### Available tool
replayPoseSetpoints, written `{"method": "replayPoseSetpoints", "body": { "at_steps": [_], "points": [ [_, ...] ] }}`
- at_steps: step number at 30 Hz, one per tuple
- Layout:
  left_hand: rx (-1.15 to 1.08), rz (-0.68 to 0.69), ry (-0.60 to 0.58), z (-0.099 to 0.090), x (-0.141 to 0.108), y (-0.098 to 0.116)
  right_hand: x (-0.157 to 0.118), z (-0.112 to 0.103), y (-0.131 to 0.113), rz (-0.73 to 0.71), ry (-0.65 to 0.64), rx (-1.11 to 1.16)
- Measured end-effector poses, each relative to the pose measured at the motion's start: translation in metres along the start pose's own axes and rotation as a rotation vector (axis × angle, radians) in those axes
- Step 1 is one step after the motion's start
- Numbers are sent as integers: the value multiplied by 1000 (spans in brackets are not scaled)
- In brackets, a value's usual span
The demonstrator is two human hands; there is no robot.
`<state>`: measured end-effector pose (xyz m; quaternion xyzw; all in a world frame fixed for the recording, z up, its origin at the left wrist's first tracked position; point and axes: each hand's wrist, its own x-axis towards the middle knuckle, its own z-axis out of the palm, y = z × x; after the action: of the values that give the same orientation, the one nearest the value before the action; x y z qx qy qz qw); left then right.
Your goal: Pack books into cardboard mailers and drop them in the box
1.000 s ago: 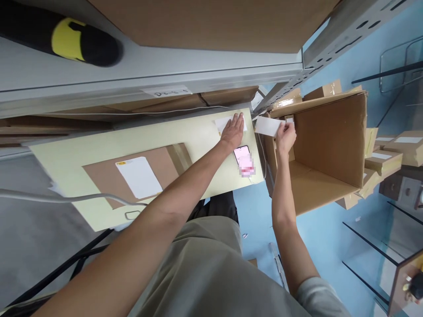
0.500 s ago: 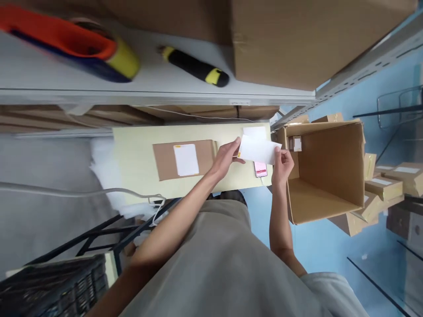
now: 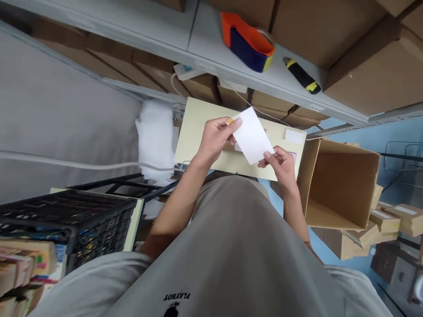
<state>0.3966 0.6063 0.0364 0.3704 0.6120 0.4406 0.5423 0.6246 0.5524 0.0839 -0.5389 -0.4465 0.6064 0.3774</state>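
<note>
A white label with a small yellow corner is stretched at a slant between my two hands, above the pale yellow table. My left hand pinches its upper left corner between thumb and fingers. At the lower right corner, my right hand grips it the same way. Beneath the label lies a cardboard box, mostly hidden by the label and my left hand. Near my right hand, a phone shows partly, and another white label lies close to the table's right end.
A large open carton stands right of the table. On the shelf ahead sit an orange and blue tape dispenser and a black and yellow cutter. White wrapping and a black crate are at the left; a cable crosses there.
The label has turned from nearly level to slanted and moved over the cardboard box. My left hand now pinches its corner. The view has swung, so shelf items appear further right.
</note>
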Motion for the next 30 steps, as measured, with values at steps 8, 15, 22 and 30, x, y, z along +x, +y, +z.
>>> {"method": "replayPoseSetpoints", "body": {
  "at_steps": [8,15,22,30],
  "points": [
    [-78,56,32,-71,-18,21,-8,79,-21,-43,-2,-71],
    [-304,124,-130,-104,-30,25,-16,120,-6,-244,262,-129],
    [-236,63,-468,-117,-50,29,-19,136,14,-521,392,-465],
    [-250,85,-330,-101,-64,32,-29,135,12,-474,273,-406]
  ]
}}
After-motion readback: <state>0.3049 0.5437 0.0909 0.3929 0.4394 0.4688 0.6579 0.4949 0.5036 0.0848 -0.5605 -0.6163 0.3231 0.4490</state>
